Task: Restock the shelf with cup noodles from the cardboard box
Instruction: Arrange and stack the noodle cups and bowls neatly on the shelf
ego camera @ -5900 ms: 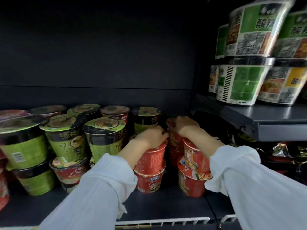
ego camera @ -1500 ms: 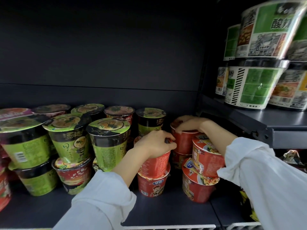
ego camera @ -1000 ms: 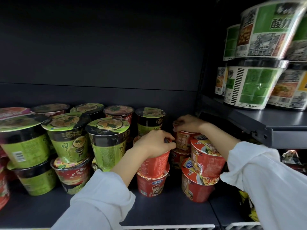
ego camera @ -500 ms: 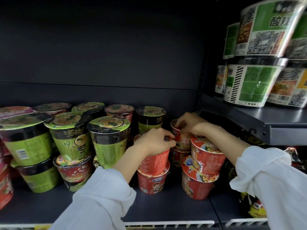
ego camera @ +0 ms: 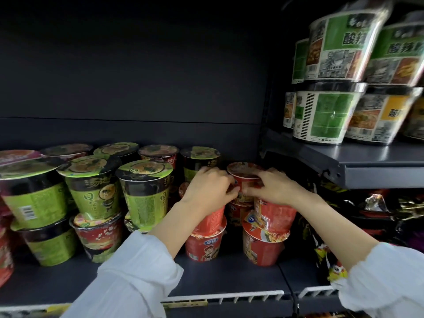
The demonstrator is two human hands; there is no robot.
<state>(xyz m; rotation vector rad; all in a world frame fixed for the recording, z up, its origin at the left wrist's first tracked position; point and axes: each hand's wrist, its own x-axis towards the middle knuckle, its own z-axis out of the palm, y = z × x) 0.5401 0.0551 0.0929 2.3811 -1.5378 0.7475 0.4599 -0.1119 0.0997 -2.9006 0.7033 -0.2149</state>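
Both hands are gripping one red cup at the back of the shelf. Left hand is curling its fingers round the cup's 9 o'clock side; right hand is curling round its 3 o'clock side, fingertips nearly meeting at the front wall. The cup is sitting upright, lid up, on top of another red cup behind the front row.

In front of it, two red stacks are standing two high: left stack under the left wrist, right stack under the right wrist, with a narrow gap between them. Bare shelf floor is showing at 6 o'clock, up to the white price rail.

At 9 o'clock, green cups are standing stacked on lower cups, packed close. At 2 o'clock, a higher shelf is carrying large green-labelled bowls stacked two high; its edge is overhanging just beside the right hand. Cardboard box: not in view.
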